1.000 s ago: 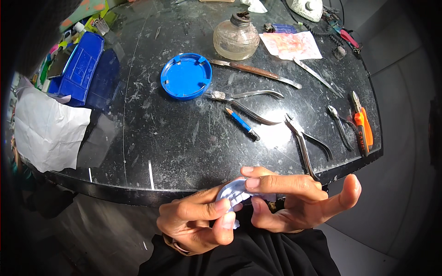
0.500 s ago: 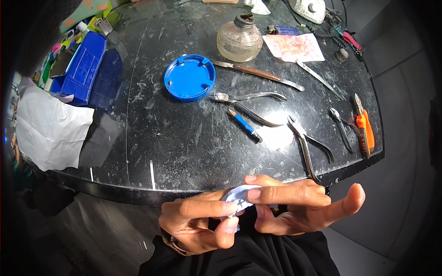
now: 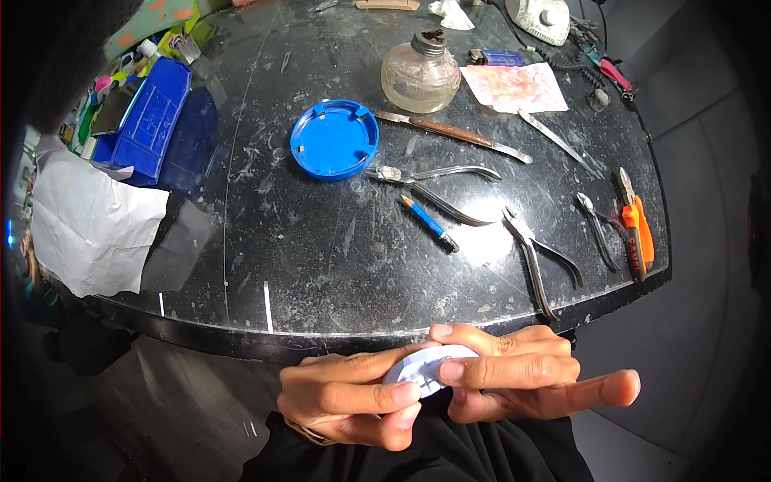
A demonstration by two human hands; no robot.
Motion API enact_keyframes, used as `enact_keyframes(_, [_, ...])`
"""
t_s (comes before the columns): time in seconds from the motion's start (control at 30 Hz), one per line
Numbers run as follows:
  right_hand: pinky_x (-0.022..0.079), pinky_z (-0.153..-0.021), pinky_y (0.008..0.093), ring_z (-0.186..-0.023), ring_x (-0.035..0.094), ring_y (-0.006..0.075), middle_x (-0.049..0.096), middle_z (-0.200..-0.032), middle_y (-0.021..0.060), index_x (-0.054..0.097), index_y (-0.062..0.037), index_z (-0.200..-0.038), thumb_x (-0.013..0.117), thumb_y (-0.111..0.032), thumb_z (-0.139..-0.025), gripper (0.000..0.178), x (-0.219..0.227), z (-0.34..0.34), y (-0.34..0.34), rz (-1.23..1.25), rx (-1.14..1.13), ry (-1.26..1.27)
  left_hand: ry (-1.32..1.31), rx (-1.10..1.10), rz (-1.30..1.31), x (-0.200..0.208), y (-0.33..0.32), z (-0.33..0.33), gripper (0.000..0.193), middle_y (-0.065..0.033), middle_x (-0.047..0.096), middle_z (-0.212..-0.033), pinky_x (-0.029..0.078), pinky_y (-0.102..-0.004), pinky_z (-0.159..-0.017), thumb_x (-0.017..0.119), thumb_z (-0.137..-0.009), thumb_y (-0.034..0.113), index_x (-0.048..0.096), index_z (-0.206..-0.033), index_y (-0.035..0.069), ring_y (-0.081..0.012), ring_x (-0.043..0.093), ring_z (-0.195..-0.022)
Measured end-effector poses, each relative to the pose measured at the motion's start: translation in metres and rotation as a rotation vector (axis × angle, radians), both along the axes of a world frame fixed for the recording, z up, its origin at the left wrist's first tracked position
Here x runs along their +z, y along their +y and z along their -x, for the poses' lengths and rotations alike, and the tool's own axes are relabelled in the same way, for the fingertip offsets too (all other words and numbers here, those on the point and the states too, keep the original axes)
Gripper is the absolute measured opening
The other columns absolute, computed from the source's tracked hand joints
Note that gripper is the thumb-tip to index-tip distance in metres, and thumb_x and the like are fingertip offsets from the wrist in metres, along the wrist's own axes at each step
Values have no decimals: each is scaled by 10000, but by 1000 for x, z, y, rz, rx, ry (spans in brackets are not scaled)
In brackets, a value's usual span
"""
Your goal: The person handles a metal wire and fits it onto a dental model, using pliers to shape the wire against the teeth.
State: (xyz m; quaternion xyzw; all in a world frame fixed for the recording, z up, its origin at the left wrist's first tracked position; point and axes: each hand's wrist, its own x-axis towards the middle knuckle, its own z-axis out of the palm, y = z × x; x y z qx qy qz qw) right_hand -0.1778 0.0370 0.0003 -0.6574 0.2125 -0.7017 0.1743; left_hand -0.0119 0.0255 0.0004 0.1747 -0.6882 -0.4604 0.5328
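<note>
Both my hands hold a small pale bluish-white plaster dental cast just off the near edge of the bench, above my lap. Its flat face, with dark marks on it, is turned up. My left hand pinches the cast's left side between fingers and thumb. On the other side my right hand grips it, the index fingertip lying on the flat face and another finger stretched out to the right. The fingers cover part of the cast, and its underside is hidden.
On the dark bench lie a blue round lid, a blue pencil, silver pliers, orange-handled cutters and a wooden-handled knife. A glass spirit lamp stands behind. Blue bin and white paper are left.
The cast has tilted, so its flat marked face now shows more fully where a curved edge showed before. Both hands have shifted slightly downward with it, still gripping.
</note>
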Motion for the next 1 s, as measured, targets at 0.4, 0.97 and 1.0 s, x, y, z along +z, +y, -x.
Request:
enact_keyframes(0.4, [568,-581,390,-660,651,387,619,-839,298,340,69,-984,695,131,-633,502,11,9,9,-206,57,159,144,57,-63,-7,5,3,332,-318,613,-904,538,-254,-597,688,-674,-76,554,-976,-37,-251,670,-760])
enact_keyframes(0.97, [543,-706,436,-750,646,414,590,-928,337,422,54,-981,692,136,-639,444,9,9,11,-309,14,189,127,-10,-671,4,7,0,427,-206,645,-851,518,-239,-698,497,-733,-47,480,-1143,-166,-146,636,-741])
enact_keyframes(1.0, [540,-711,446,-744,645,417,588,-924,342,399,46,-993,687,138,-642,464,11,10,10,-338,41,249,126,-7,-672,3,7,-2,427,-206,645,-851,518,-239,-698,497,-733,-47,480,-1143,-166,-146,636,-741])
